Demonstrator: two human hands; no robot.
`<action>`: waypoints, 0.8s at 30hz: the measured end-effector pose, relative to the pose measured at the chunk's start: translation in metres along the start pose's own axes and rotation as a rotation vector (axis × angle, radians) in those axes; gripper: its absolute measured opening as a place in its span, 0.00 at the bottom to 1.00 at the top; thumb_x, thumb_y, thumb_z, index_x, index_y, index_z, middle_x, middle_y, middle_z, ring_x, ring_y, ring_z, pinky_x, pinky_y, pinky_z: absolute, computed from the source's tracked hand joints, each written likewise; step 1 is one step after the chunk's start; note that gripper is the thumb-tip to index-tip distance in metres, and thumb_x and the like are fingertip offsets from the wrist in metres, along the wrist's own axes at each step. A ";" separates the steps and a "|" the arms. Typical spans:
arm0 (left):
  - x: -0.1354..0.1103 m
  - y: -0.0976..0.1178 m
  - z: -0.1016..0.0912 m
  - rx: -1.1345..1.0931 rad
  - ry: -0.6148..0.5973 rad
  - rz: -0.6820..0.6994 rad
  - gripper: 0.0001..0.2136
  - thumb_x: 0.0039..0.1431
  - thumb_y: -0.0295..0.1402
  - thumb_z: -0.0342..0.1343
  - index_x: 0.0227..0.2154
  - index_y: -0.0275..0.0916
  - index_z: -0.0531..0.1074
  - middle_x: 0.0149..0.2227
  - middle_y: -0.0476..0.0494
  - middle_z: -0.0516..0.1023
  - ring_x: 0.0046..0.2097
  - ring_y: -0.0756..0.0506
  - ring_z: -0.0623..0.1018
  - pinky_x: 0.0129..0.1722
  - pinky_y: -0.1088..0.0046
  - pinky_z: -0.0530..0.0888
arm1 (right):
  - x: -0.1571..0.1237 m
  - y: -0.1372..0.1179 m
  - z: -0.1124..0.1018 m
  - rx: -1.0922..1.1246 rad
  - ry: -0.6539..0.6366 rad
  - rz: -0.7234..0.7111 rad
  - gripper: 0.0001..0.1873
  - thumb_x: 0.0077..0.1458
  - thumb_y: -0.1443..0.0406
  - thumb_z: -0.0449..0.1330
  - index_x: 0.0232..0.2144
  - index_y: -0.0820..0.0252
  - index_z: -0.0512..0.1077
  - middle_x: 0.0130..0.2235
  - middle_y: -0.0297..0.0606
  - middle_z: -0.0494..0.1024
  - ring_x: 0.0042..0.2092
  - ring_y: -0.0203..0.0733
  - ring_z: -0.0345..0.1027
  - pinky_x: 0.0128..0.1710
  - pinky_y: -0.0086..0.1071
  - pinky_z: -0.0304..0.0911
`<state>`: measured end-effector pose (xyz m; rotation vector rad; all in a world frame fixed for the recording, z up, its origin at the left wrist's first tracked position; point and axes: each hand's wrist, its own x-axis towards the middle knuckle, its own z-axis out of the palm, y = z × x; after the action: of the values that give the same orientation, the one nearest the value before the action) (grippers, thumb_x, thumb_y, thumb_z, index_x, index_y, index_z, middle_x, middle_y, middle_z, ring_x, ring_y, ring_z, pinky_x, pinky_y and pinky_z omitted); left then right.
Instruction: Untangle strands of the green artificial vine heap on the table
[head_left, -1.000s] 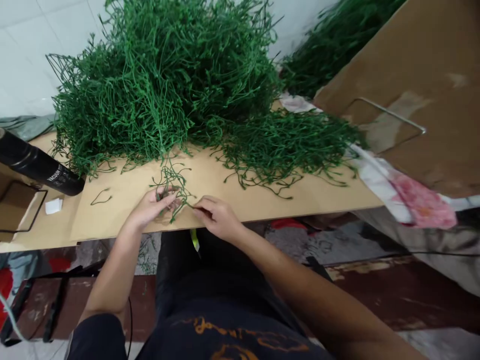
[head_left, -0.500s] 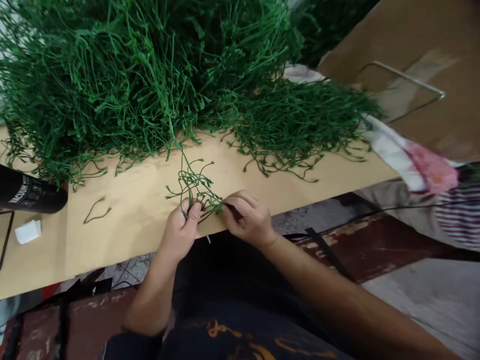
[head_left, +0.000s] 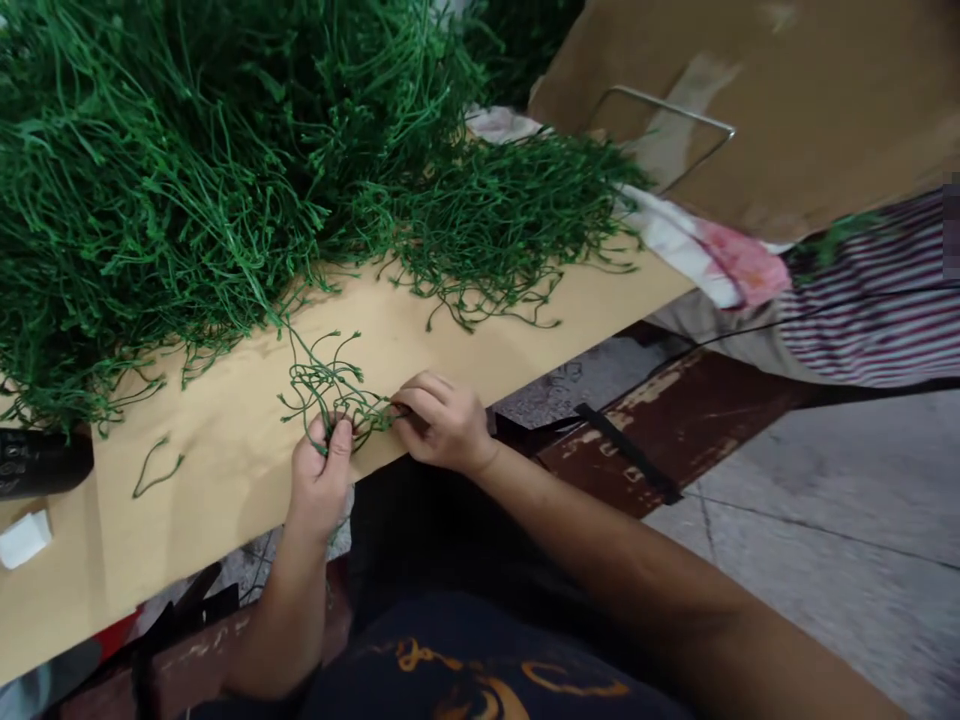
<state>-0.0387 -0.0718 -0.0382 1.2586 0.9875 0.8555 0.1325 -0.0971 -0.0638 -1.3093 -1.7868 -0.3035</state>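
Observation:
A branching green artificial plant stem (head_left: 319, 375), with thin curling twigs and small tips, lies over the near edge of the table (head_left: 225, 450). My left hand (head_left: 319, 480) is closed on its lower twigs, thumb pressed against the fingers. Close by on the right, my right hand (head_left: 446, 425) pinches a twig end at the stem's right side. The exact spot under those fingertips is hidden. Beyond both hands rises a large pile of similar green stems (head_left: 172, 190), and the held stem's far end reaches toward it.
A flatter heap of green stems (head_left: 517, 215) lies at the back right, near a cardboard sheet (head_left: 795, 120) and a white and pink cloth (head_left: 739, 260). One loose twig (head_left: 159, 470), a black bottle (head_left: 45, 462) and a white folded piece (head_left: 25, 540) are at left. A person's striped clothing (head_left: 862, 300) shows at right.
My view has turned to the right, so the table and piles appear further left. Both hands keep their hold on the green stem, with little visible change between them.

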 end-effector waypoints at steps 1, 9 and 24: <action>0.000 0.000 0.000 0.033 0.011 0.009 0.14 0.56 0.47 0.53 0.32 0.39 0.69 0.29 0.50 0.70 0.32 0.54 0.69 0.35 0.80 0.69 | 0.000 0.000 -0.001 0.016 -0.013 0.004 0.03 0.51 0.70 0.54 0.29 0.59 0.68 0.26 0.39 0.71 0.29 0.38 0.64 0.28 0.30 0.64; -0.003 0.003 0.003 0.274 0.159 0.041 0.13 0.57 0.44 0.53 0.29 0.38 0.68 0.22 0.53 0.63 0.25 0.55 0.62 0.24 0.80 0.62 | -0.002 0.003 -0.010 0.180 -0.276 0.123 0.05 0.54 0.67 0.53 0.29 0.59 0.69 0.30 0.41 0.74 0.33 0.40 0.65 0.33 0.34 0.63; 0.001 0.010 0.024 0.224 0.400 -0.002 0.16 0.52 0.45 0.58 0.23 0.36 0.65 0.20 0.53 0.63 0.22 0.56 0.60 0.22 0.78 0.58 | -0.002 0.023 -0.036 0.723 -0.270 0.190 0.04 0.58 0.69 0.52 0.32 0.59 0.67 0.28 0.38 0.73 0.31 0.38 0.66 0.31 0.32 0.64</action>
<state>-0.0159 -0.0780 -0.0281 1.2992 1.4350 1.0411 0.1702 -0.1117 -0.0508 -0.9985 -1.7234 0.6038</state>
